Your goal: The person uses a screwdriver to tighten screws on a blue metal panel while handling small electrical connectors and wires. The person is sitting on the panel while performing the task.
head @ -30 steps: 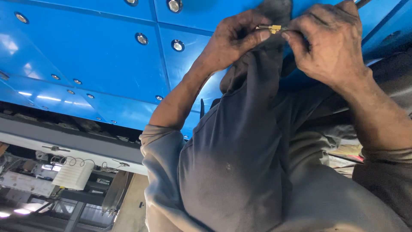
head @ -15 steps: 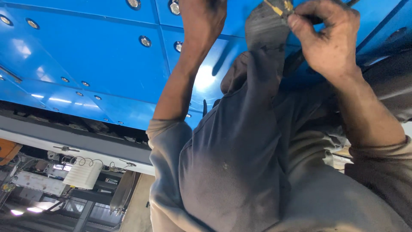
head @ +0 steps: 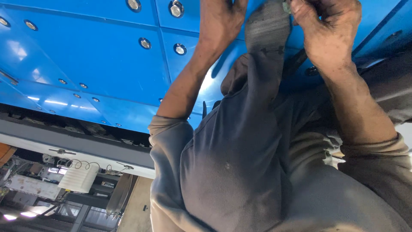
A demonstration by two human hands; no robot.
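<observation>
Overhead work at the blue bolted panel (head: pixel 86 56).
Your right hand (head: pixel 328 30) pinches a small fastener (head: pixel 286 6) against the grey cloth (head: pixel 266 25) below the panel; left hand (head: pixel 221 19) fingers' grip can't be told. Next, I judge, seat it squarely.

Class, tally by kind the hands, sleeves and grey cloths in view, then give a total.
Hands: 2
Sleeves: 2
Cloth: 1
Total: 5
</observation>
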